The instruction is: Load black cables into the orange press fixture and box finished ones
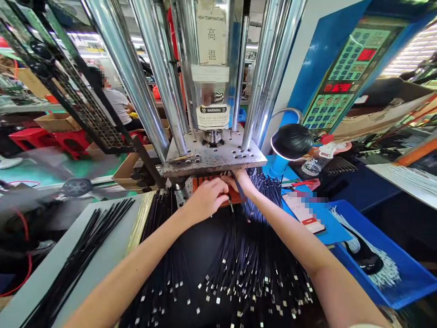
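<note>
My left hand (207, 197) is closed at the front of an orange mould block (200, 183), its fingers bent together. Whatever those fingers pinch is too small to make out. Beside it my right hand (241, 183) reaches under the steel press plate (215, 159), closed around a dark cable (240, 186) that hangs over the fingers. Many black cables with small silver metal plugs (252, 264) spread over the dark work surface below my hands. Another bunch of black cables (153, 228) lies to the left of my left forearm.
Steel columns (150, 91) rise around the plate. To the left are a bundle of black cables (78, 255) on a pale board and a fan (77, 187). On the right stand a lamp (292, 141), a bottle (316, 164), a phone (302, 212) and a blue tray (406, 278) with white cables.
</note>
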{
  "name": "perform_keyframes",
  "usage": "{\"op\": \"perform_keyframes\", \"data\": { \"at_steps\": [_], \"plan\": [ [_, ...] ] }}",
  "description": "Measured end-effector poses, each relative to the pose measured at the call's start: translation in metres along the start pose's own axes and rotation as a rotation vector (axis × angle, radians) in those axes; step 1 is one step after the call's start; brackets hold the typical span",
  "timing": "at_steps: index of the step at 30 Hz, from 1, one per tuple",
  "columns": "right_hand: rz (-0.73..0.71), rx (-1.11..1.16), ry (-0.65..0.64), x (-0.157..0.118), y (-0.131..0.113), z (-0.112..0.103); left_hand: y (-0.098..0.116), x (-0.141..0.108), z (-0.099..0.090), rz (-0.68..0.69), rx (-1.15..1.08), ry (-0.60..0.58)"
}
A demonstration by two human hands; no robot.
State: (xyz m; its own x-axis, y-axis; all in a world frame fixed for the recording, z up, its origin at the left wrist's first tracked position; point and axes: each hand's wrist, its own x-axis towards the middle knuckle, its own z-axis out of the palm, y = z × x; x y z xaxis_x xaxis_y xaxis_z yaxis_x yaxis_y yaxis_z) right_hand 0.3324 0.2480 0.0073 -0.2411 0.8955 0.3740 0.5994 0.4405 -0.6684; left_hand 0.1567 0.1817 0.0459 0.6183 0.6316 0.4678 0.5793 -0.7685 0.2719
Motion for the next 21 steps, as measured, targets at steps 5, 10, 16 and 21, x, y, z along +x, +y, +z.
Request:
{"op": "perform_keyframes", "data": {
  "at_steps": [5,10,16,21],
  "plan": [
    [-0.064,0.008,-0.071,0.004,0.005,0.003,-0.015,-0.029,0.024,0.035,0.14,-0.449],
    [0.036,-0.253,-0.205,0.009,0.005,-0.001,-0.014,-0.023,0.013,0.048,0.144,-0.526],
    [0.242,-0.423,-0.075,0.007,-0.001,0.001,-0.046,0.033,0.026,-0.303,0.141,-0.565],
    [0.21,-0.399,-0.221,-0.009,-0.009,-0.007,-0.088,0.078,0.048,-0.429,0.062,-0.458]
  ]
}}
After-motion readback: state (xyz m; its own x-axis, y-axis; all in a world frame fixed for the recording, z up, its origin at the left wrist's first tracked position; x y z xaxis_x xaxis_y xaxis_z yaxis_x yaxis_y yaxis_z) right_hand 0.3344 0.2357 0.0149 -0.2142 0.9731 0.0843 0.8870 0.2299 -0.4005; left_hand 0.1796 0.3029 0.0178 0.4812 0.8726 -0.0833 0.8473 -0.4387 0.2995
